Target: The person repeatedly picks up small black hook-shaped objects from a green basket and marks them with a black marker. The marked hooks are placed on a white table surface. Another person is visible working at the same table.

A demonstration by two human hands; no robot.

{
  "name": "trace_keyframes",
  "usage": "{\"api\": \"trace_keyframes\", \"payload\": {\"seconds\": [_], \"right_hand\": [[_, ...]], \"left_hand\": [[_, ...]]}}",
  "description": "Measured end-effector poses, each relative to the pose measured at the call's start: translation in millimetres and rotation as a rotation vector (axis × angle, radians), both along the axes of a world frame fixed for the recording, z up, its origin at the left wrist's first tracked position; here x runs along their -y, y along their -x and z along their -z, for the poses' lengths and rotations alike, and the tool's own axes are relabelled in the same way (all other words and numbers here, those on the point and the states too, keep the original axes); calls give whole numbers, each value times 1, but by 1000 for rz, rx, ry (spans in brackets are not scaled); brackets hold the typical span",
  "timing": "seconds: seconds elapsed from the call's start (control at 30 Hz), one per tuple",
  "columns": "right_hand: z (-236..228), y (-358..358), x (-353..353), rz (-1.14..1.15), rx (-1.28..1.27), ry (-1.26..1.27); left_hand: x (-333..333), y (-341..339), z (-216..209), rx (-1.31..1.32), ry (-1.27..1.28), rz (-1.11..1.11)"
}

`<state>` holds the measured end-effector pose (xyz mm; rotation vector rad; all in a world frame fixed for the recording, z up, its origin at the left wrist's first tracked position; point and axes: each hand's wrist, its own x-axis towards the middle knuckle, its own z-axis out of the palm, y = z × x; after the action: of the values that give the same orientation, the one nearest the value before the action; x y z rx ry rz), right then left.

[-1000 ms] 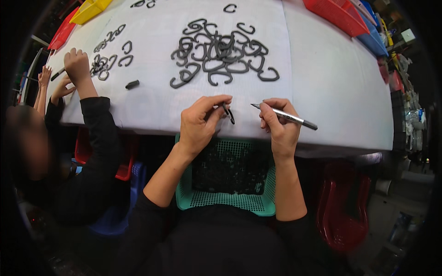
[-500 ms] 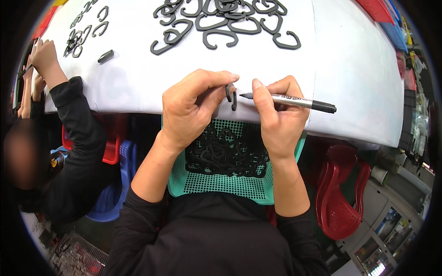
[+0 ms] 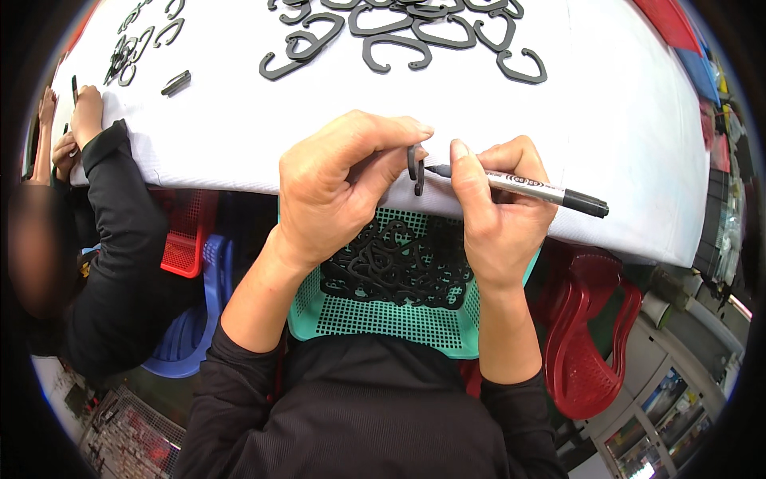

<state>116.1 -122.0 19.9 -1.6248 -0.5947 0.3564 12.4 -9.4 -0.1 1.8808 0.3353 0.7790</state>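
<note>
Both arms come up from the bottom in black sleeves, pushed back so the forearms are bare. The left hand [image 3: 339, 188] is curled, with its thumb and first finger pinched together at the tips. The right hand [image 3: 499, 211] is close beside it, fingers folded in a writing grip, first finger stretched forward. The two hands almost touch.

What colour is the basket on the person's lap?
Teal green basket, seen clearest in the head view.

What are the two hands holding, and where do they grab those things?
The left hand pinches a small black hook by its upper end. The right hand grips a marker pen near its tip, and the tip touches the hook.
</note>
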Motion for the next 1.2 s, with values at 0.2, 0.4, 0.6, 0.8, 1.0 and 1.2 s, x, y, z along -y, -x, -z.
{"api": "trace_keyframes", "payload": {"seconds": [0.2,0.4,0.6,0.8,1.0,1.2], "right_hand": [[2,1,0,2,36,17],[6,0,1,-12,52,17],[3,-4,11,116,1,-153],[2,-3,16,134,70,-202],[7,6,6,121,110,-109],[15,6,4,102,207,-75]], "left_hand": [[0,2,-3,-49,-16,1],[-1,1,0,-41,-38,14],[0,1,-3,-35,-35,-10],[4,-11,-9,-8,-331,-149],[4,-17,-3,69,-425,-209],[6,-18,-1,88,-419,-238]]}}
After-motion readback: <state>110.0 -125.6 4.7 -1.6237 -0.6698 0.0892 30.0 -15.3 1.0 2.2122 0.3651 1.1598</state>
